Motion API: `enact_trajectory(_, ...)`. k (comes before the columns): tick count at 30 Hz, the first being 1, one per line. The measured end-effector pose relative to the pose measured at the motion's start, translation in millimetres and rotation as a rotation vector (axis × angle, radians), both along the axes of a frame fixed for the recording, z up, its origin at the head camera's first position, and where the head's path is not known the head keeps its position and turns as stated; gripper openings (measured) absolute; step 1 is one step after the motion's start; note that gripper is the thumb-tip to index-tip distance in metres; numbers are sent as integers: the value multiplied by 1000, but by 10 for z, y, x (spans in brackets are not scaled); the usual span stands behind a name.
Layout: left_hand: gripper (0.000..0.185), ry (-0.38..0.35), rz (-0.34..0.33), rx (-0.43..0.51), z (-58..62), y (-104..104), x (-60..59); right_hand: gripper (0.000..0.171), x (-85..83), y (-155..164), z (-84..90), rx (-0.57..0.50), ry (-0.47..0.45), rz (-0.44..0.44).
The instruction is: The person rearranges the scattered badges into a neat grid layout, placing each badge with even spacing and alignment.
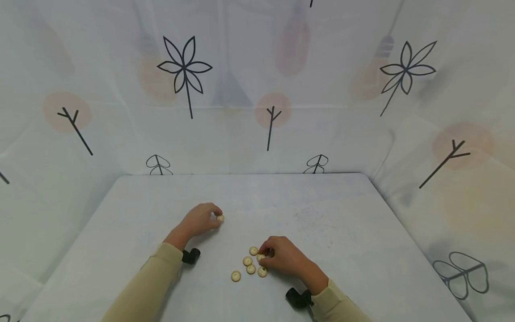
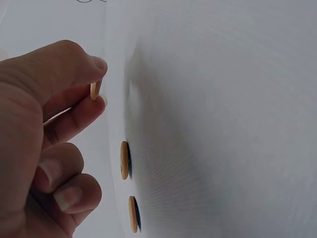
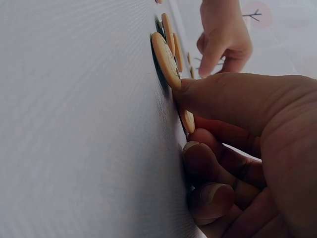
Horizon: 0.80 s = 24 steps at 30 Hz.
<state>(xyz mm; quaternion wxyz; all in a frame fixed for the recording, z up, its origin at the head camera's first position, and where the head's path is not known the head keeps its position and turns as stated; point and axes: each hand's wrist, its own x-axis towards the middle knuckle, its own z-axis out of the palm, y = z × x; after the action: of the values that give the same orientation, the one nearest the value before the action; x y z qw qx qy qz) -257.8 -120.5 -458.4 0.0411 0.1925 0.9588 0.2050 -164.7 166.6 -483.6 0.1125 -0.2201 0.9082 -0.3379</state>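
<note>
My left hand (image 1: 203, 219) is raised at the left, pinching a small round wooden disc (image 1: 220, 218) between thumb and fingertip. That pinched disc (image 2: 95, 89) shows edge-on in the left wrist view. Nearer the middle of the table, my right hand (image 1: 285, 257) has thumb and fingers round another wooden disc (image 3: 187, 121), which is partly covered by them. Around that hand lie several like discs with dark marks on their faces, such as one disc (image 1: 253, 251) above, one disc (image 1: 262, 272) just below, and one disc (image 1: 235, 276) set apart to the left.
A white table (image 1: 342, 223) spreads beneath both hands. Behind and beside it hangs a pale cloth (image 1: 233, 134) printed with plants. Each wrist carries a black camera, the left camera (image 1: 191, 256) and the right camera (image 1: 298, 298).
</note>
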Motion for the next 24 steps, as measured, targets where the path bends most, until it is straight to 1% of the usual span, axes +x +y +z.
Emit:
enact_trajectory(7,23,9,50,-26,-55,7,-61,17,-2,-2,0,5,-2,-6)
enact_trajectory(13,25,22,73,-39,-72,-3,-88,17,-3,-6,3,4,-3,-7)
enact_trajectory(24,25,5,115,-42,-36,14,-87,17,4,-4,7,-2,4,-1)
